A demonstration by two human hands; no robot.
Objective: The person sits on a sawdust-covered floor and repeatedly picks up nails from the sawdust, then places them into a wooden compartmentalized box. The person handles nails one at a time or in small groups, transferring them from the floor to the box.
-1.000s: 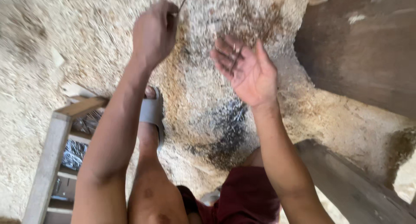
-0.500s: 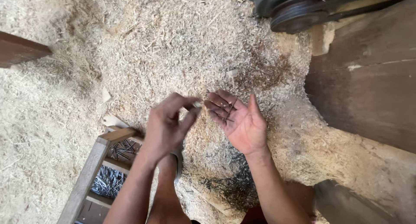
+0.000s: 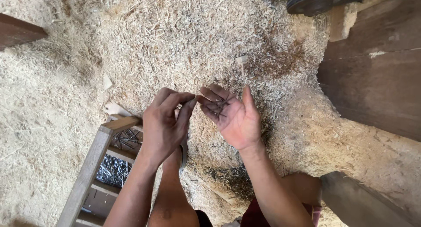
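My right hand (image 3: 232,115) is held palm up over the sawdust, with several small dark nails (image 3: 218,106) lying across its fingers. My left hand (image 3: 167,124) hovers just to its left, thumb and fingertips pinched together at the edge of the right hand's fingers; whether a nail sits in that pinch I cannot tell. Below the left hand stands a wooden compartment box (image 3: 94,159) that holds heaps of nails (image 3: 115,170).
Sawdust and wood shavings (image 3: 175,38) cover the ground all around. Dark wooden planks (image 3: 372,78) rise at the right, a black wheel (image 3: 313,0) sits at the top edge, and a brown board end (image 3: 17,30) juts in at the upper left. My bare leg (image 3: 173,196) is below.
Both hands have come down and closer together. The left hand, raised over the sawdust a second ago, now pinches at the right palm, where the nails show.
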